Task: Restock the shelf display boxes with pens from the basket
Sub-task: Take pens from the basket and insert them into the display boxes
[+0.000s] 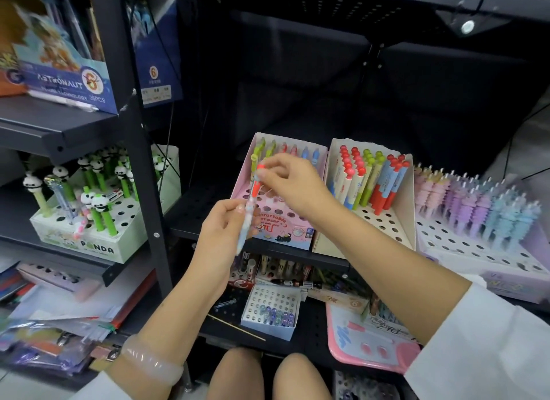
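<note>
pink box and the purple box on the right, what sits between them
In the head view, a white box of red, green and blue pens stands between the pink box and the purple box.

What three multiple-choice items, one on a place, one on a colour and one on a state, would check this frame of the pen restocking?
1. Where does the pink display box stand?
A. Directly left of the white box of red-topped and green-topped pens
B. On the floor by the knees
C. On the top shelf beside the blue astronaut box

2. What colour are the stems of the panda pens?
A. Purple
B. Green
C. Black

3. What is the left hand doing?
A. Hanging idle
B. Pressing flat on the shelf
C. Gripping a bunch of pens

Answers: 1 A, the two boxes sit side by side on the middle shelf. 2 B, green stems rise from the white panda box. 3 C, its fingers curl round the bunch while the right hand pinches the top of one pen.
</note>
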Tool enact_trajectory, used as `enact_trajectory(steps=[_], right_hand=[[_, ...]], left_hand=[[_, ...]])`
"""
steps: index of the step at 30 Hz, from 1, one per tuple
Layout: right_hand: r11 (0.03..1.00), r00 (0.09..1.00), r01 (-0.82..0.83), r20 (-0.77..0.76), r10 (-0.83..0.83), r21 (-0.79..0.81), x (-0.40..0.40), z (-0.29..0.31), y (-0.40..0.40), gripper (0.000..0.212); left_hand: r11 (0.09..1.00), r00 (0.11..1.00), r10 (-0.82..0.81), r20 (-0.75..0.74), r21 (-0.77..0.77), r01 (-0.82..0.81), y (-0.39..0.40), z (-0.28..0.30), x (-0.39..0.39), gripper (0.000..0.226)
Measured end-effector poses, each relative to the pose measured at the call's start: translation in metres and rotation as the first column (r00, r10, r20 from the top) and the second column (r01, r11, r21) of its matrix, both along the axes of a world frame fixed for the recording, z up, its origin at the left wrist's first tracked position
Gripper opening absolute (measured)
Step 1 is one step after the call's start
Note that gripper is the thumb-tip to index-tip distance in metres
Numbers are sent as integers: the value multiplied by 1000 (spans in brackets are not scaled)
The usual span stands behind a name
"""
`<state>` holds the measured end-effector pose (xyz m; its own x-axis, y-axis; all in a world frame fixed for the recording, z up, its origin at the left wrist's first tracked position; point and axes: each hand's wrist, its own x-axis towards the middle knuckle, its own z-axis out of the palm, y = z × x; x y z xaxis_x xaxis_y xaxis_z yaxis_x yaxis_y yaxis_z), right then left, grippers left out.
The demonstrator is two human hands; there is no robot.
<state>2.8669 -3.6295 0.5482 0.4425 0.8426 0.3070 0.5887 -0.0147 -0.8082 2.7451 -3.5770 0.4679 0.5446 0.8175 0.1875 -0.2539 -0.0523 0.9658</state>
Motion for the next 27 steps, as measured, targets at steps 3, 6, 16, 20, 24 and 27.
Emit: enact_trajectory(steps=[3,6,16,20,24,27], right_hand=[[951,981,155,72,-180,267,11,9,-3,9],[914,935,206,206,-290,351,18,8,-4,14],[974,797,220,565,-214,59,18,-17,7,29],[961,760,275,617,-202,-24,17,-19,9,25],[974,832,212,537,-139,-77,19,-22,-10,27],[981,866,164,492,-94,-101,25,-17,-41,20]], left_hand=[[995,997,63,-41,84,-60,5,0,-9,17],[988,993,105,-49,118,-99,8,0,-13,19],[987,989,96,-112,142,-80,1,-4,-11,28],[984,991,74,-108,168,-55,-8,1,-7,27],[980,993,56,-102,195,-35,-19,5,-3,26],[974,995,16,-99,225,6,-33,8,6,25]])
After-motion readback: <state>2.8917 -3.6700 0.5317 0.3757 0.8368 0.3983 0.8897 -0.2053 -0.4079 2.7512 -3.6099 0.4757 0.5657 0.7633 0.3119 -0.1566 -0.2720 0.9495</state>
